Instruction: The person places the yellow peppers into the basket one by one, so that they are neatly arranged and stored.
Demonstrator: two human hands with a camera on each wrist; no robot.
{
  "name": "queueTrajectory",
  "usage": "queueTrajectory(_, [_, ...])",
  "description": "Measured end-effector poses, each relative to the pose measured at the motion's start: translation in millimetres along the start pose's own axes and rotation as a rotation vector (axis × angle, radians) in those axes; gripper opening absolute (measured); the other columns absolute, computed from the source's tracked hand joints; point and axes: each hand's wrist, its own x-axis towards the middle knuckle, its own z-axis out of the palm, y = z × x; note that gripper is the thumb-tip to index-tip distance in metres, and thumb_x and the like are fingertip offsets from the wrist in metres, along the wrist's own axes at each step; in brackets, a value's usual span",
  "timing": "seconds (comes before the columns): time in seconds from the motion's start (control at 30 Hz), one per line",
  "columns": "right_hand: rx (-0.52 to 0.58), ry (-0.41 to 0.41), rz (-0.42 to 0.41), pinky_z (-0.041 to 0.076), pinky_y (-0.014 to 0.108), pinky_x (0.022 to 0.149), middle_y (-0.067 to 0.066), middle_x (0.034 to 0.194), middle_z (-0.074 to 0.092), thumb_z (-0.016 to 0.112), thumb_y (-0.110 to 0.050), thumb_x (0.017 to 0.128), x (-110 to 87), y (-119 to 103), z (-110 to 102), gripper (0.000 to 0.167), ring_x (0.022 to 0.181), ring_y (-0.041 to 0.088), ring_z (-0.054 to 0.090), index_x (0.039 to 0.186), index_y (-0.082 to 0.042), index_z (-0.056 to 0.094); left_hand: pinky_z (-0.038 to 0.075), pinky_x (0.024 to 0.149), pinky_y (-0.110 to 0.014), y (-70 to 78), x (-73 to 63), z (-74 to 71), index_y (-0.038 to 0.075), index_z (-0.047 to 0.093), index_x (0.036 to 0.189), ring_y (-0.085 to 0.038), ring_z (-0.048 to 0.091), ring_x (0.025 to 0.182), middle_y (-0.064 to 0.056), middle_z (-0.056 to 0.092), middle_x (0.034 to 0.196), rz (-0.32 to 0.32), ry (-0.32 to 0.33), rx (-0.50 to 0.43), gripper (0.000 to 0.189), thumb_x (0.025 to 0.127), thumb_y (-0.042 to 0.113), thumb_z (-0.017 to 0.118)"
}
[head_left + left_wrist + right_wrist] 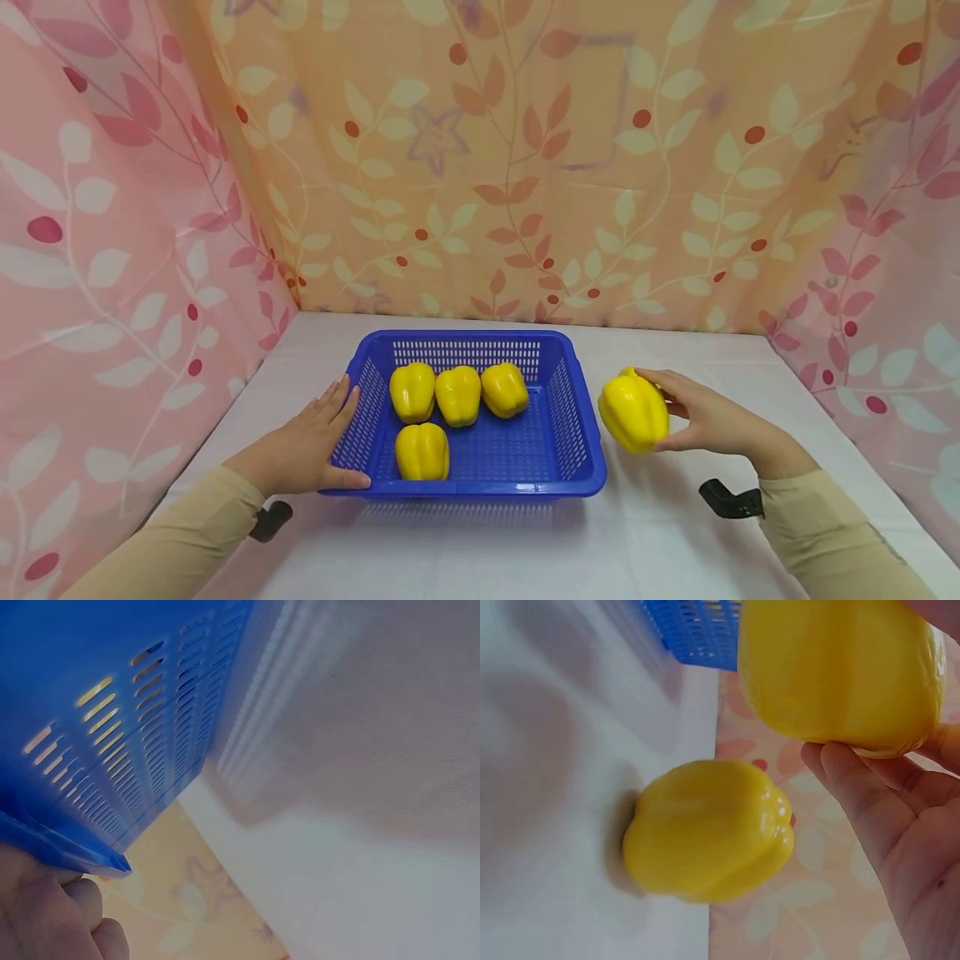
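Note:
My right hand (pixel 708 417) holds a glossy yellow bell pepper (pixel 630 412) above the table, to the right of a blue plastic basket (pixel 480 489). Thumb and fingers grip the pepper from its right side. In the right wrist view, another yellow bell pepper (pixel 709 832) sits on the table beyond the held one; the head view hides it behind the hand. My left hand (pixel 307 446) rests on the basket's left rim, fingers extended along it and thumb at the front left corner. Several yellow bell peppers (pixel 458 396) lie inside the basket, toward its left and back.
A white cloth covers the table (pixel 480 550). Patterned curtains hang at the back (pixel 510 167) and on both sides. Black wrist mounts (pixel 731 500) stick out by the sleeves. The basket has slotted walls and a raised rim.

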Motion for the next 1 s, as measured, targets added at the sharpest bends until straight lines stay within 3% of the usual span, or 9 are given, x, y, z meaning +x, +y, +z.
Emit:
queueTrajectory(0.13, [-0.006,-0.007,-0.005,0.045,0.038,0.091,0.009,0.134,0.04,0.081,-0.03,0.068,5.7,-6,-1,0.093,0.114,0.016,0.046,0.142,-0.006,0.03,0.014,0.107,-0.056,0.2,-0.2,0.0,-0.003,0.01,0.145,-0.039,0.004,0.138,-0.023,0.001,0.151,0.005,-0.002,-0.005,0.122,0.063,0.08,0.05])
queueTrajectory(0.53, [0.012,-0.023,-0.052,0.044,0.042,0.091,0.012,0.132,0.041,0.081,-0.027,0.068,30.7,-28,-7,0.092,0.113,0.028,0.048,0.142,-0.007,0.029,0.014,0.107,-0.055,-0.8,0.4,1.3,-0.002,0.01,0.145,-0.039,0.004,0.138,-0.022,0.001,0.151,0.005,-0.003,-0.009,0.121,0.064,0.078,0.052])
queueTrajectory(1.0, [0.055,-0.14,-0.12,0.042,0.039,0.096,0.006,0.133,0.04,0.081,-0.031,0.068,74.7,-64,3,0.094,0.118,0.022,0.045,0.142,-0.006,0.028,0.014,0.107,-0.055,-0.4,-0.3,-0.4,-0.003,0.011,0.145,-0.039,0.004,0.138,-0.022,0.002,0.151,0.004,-0.003,-0.008,0.121,0.064,0.079,0.051])
